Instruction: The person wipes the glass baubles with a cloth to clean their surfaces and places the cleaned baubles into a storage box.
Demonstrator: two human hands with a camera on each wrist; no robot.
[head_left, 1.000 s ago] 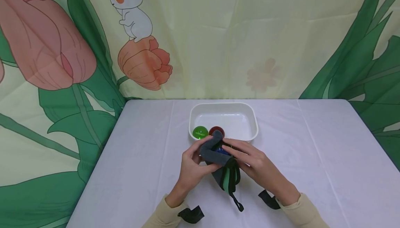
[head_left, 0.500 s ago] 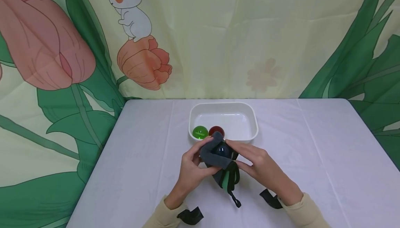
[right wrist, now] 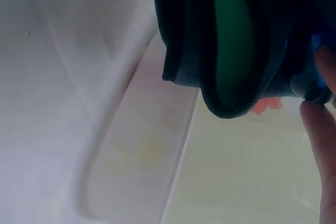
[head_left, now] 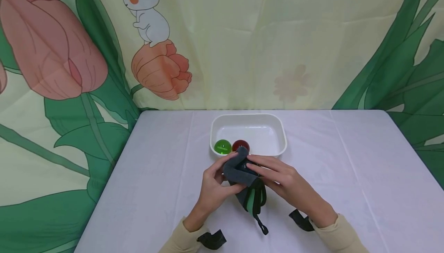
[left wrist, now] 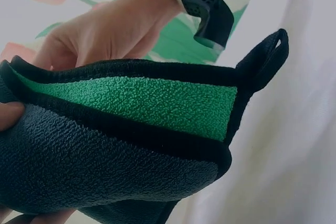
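My left hand point(head_left: 212, 185) grips a folded dark grey cloth point(head_left: 237, 175), thumb on the near side and fingers along the far side. The cloth has a green inner face, black edging and a hanging loop, which points toward me. Tucked inside the fold is a shiny blue ball point(right wrist: 307, 83), mostly hidden by cloth and fingers. Over the open side of the fold, my right hand point(head_left: 289, 181) holds the ball with its fingertips. The left wrist view shows the green strip point(left wrist: 173, 106) between two black edges, without the ball.
Just beyond the hands stands a white tray point(head_left: 265, 135). In its near left corner lie a green ball point(head_left: 222, 146) and a dark red ball point(head_left: 241, 145), the latter partly behind the cloth. A white cloth covers the table point(head_left: 156, 160); a printed curtain hangs behind.
My right fingers spread to the ball's sides half a second ago, showing more of it, and now lie over it again. The left hand keeps its hold on the cloth.
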